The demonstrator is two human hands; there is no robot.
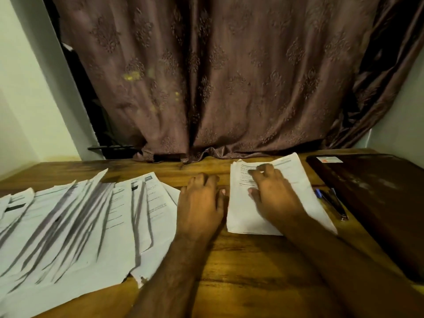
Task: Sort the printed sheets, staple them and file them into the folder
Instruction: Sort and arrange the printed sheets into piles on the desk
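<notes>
Right hand (273, 191) rests flat, fingers spread, on the small sorted stack (270, 212); left hand (202, 200) lies relaxed on the wooden desk (241, 260), holding nothing; best to square the stack's edges before stapling.

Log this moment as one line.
phase: sorting | right hand: on small stack | left hand: on table | folder: closed

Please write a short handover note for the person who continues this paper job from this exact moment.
Left hand: open, resting on the wooden table between the two groups of paper, holding nothing.
Right hand: open, fingers flat on the small stack of sheets.
Fanned unsorted sheets lie at the left.
Dark folder lies closed at the right; stapler and a blue pen lie beside it.
Done: one small stack gathered.
Left: sort the remaining sheets, staple, file.
</notes>
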